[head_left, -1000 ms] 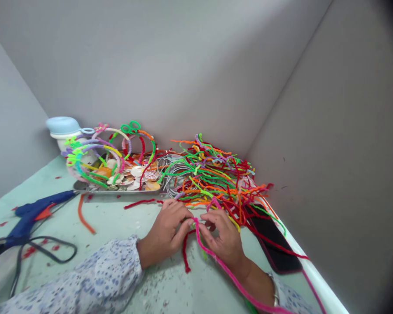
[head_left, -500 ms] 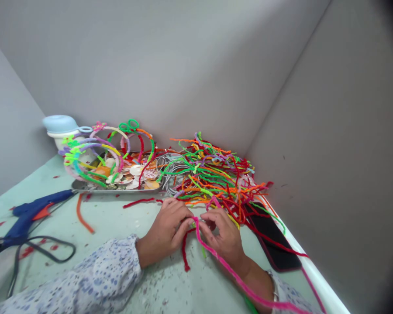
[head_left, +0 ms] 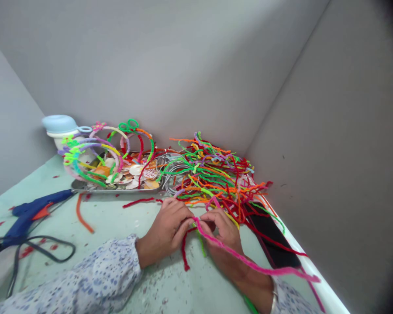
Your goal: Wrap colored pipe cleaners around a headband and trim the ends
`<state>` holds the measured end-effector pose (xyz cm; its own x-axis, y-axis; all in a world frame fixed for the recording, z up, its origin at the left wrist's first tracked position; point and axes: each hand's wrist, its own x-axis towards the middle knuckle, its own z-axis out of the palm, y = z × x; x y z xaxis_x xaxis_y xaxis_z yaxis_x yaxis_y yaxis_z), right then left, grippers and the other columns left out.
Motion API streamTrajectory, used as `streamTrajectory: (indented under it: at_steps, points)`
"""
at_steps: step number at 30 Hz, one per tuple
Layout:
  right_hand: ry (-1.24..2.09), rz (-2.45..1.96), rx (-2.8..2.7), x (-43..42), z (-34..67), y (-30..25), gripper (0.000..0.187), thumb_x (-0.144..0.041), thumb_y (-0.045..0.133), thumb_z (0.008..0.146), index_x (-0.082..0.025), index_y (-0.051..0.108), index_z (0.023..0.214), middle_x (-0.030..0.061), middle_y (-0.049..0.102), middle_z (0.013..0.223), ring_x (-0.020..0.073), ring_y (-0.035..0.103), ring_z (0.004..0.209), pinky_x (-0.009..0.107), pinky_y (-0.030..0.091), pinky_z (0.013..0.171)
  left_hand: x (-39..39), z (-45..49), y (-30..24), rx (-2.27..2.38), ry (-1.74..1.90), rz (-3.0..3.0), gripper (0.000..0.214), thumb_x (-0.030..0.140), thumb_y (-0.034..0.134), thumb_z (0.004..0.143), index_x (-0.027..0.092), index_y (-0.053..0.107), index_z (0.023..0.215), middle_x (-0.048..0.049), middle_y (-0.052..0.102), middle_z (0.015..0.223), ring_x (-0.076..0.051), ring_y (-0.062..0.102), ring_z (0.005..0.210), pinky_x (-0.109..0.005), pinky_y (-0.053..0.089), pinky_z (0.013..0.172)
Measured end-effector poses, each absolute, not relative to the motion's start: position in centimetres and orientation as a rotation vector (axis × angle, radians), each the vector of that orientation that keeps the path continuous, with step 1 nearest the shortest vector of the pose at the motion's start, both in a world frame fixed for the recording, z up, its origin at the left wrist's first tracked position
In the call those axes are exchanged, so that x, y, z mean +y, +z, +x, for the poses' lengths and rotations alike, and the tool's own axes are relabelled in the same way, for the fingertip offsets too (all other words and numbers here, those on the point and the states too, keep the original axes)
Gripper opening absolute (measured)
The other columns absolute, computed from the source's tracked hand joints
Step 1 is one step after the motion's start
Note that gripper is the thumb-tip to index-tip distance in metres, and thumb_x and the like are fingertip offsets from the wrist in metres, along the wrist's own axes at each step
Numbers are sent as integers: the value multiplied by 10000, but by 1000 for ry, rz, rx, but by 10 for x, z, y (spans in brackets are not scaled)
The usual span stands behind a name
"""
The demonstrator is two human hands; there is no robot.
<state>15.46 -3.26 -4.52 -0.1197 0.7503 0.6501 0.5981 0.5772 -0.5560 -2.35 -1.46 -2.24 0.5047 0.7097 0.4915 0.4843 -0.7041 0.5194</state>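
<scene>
A long pink pipe cleaner (head_left: 239,255) runs from between my fingertips, over my right hand and wrist, to a free end at the right. My left hand (head_left: 167,226) is closed, thumb and forefinger pinching the pink pipe cleaner near its upper end. Just beside it, my right hand (head_left: 223,233) has its fingers curled in around the same spot; its fingertips are partly hidden. Below the hands, a red pipe cleaner (head_left: 184,253) and a green pipe cleaner (head_left: 201,245) reach down toward the table.
A heap of coloured pipe cleaners (head_left: 216,170) lies ahead, beside a metal tray (head_left: 118,191) of shells. Decorated headbands (head_left: 118,150) stand on the tray, with a blue-lidded bottle (head_left: 60,126) behind. At left is a blue glue gun (head_left: 26,218); at right, a phone (head_left: 278,244).
The long pink pipe cleaner has swung up and to the right, so its free end now shows past my right wrist. Both hands stay in nearly the same place.
</scene>
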Motion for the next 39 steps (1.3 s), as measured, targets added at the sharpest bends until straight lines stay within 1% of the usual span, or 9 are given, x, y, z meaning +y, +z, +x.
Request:
streamTrajectory:
  at_steps: [3, 9, 20, 27, 39]
  points:
    - [208, -1097, -1805, -33, 154, -46, 80, -170, 566, 860, -216, 579, 796, 6, 627, 752, 143, 584, 661, 282, 492, 642, -15, -23, -23, 996, 1011, 2450, 174, 209, 424, 942, 188, 584, 878, -31, 593, 809, -175, 508, 795, -393, 346, 883]
    - [175, -1061, -1821, -34, 155, -43, 69, -177, 570, 854, -204, 572, 791, 16, 617, 738, 158, 588, 696, 281, 480, 652, -15, -24, -21, 995, 984, 2481, 168, 195, 430, 938, 188, 589, 887, -29, 602, 816, -173, 513, 806, -404, 331, 916]
    - [291, -1062, -1855, -35, 157, -42, 91, -185, 541, 876, -197, 554, 786, 15, 576, 742, 159, 552, 694, 272, 425, 625, -14, -24, -20, 968, 990, 2530, 162, 172, 437, 928, 186, 597, 905, -28, 616, 844, -175, 508, 844, -409, 320, 934]
    - [333, -1073, -1897, -36, 158, -43, 107, -204, 503, 912, -198, 537, 811, 18, 567, 771, 170, 538, 744, 290, 419, 686, -15, -24, -22, 955, 1004, 2541, 161, 169, 437, 928, 182, 595, 902, -31, 616, 838, -177, 500, 849, -405, 329, 922]
    - [329, -1109, -1913, -39, 156, -41, 147, -241, 474, 932, -203, 525, 800, 24, 556, 753, 185, 529, 753, 307, 426, 713, -15, -24, -24, 943, 1007, 2565, 149, 167, 446, 923, 186, 593, 907, -31, 619, 844, -180, 501, 853, -411, 326, 925]
